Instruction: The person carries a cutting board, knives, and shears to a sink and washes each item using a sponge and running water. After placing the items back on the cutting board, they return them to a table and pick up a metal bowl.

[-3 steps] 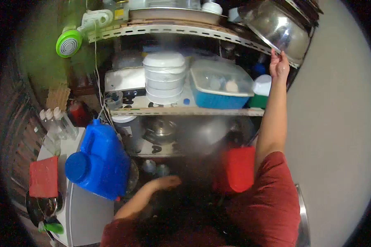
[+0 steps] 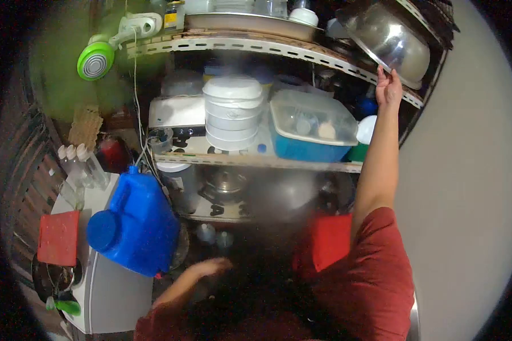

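Note:
My right hand (image 2: 388,88) is raised at the top right, its fingers gripping the lower rim of a large metal bowl (image 2: 393,42). The shiny bowl is tilted on the top shelf, its rounded side facing the wall. Low in the middle, my left hand (image 2: 213,266) hangs with fingers stretched out and nothing visible in them. Near it are two small pale bottles or jars (image 2: 206,233), too dim to make out. A red plastic thing (image 2: 332,241) stands close to my right upper arm, partly hidden.
A metal shelf rack (image 2: 256,45) holds stacked white containers (image 2: 232,113), a lidded blue tub (image 2: 310,148) and a lidded pot (image 2: 226,182). At left, a big blue jug (image 2: 145,227) stands beside a white cabinet (image 2: 119,295). A plain wall (image 2: 466,187) bounds the right.
My left hand has moved a little left and down. My right hand stays at the bowl's rim. The shelves sit slightly lower and farther right in view.

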Motion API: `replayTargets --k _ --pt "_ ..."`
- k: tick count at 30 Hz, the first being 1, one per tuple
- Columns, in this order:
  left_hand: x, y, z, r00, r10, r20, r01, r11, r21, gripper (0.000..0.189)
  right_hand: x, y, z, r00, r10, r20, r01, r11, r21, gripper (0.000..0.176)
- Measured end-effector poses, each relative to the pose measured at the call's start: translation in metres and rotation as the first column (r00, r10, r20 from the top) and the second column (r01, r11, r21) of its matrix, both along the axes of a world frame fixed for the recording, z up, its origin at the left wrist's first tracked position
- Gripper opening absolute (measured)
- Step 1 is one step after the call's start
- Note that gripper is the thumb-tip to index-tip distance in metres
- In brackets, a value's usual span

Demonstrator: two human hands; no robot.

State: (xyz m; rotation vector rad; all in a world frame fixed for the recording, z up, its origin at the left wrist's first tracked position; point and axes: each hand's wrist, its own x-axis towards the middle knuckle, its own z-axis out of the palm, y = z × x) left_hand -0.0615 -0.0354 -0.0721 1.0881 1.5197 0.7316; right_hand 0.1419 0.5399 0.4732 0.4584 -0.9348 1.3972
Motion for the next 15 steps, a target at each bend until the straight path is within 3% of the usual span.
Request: replayTargets --k 2,3,5,6,7,8,10,11,13,14,15 --pt "-0.003 -0.018 -0.028 0.983 -0.156 0.092 0.147 0.984 0.097 0.040 -0.018 0.020 0.030 0.999 0.008 0.032 -0.007 1.000 -0.021 0.024" --pt "0.004 -0.039 -0.042 0.997 -0.057 0.045 0.054 0.996 0.068 0.040 -0.029 0.030 0.038 0.996 0.048 0.075 -0.037 0.988 -0.147 0.020" --pt "0.019 -0.055 -0.046 0.998 0.051 -0.019 -0.051 0.998 0.049 0.040 -0.049 0.057 0.054 0.994 0.082 0.073 -0.075 0.994 -0.085 0.022" --pt "0.030 -0.060 -0.043 0.928 0.329 0.176 -0.316 0.944 -0.100 0.041 -0.058 0.075 0.063 0.990 0.113 0.085 -0.105 0.990 -0.097 0.022" --pt "0.042 -0.061 -0.043 0.742 0.591 0.318 -0.517 0.805 -0.291 0.042 -0.067 0.089 0.071 0.988 0.107 0.109 -0.095 0.989 -0.110 0.023" --pt "0.042 -0.065 -0.059 0.727 0.604 0.326 -0.529 0.796 -0.296 0.042 -0.077 0.103 0.077 0.990 0.056 0.127 -0.047 0.996 -0.070 0.024" --pt "0.035 -0.078 -0.093 0.784 0.539 0.307 -0.510 0.842 -0.176 0.041 -0.086 0.114 0.092 0.949 0.085 0.302 -0.025 0.980 -0.197 0.025" --pt "0.049 -0.085 -0.101 0.772 0.552 0.316 -0.521 0.834 -0.183 0.041 -0.096 0.102 0.091 0.975 0.032 0.219 0.013 0.980 -0.199 0.026" --pt "0.079 -0.101 -0.083 0.656 0.712 0.249 -0.727 0.685 -0.043 0.039 -0.106 0.132 0.094 0.967 0.087 0.238 -0.058 0.990 -0.127 0.027" --pt "0.089 -0.118 -0.120 0.761 0.644 -0.081 -0.641 0.765 0.064 0.035 -0.115 0.165 0.097 0.963 0.106 0.246 -0.098 0.994 -0.046 0.027" --pt "0.099 -0.135 -0.159 0.715 0.505 -0.484 -0.524 0.845 0.108 0.031 -0.123 0.225 0.106 0.923 -0.200 0.329 0.151 0.974 0.167 0.026"
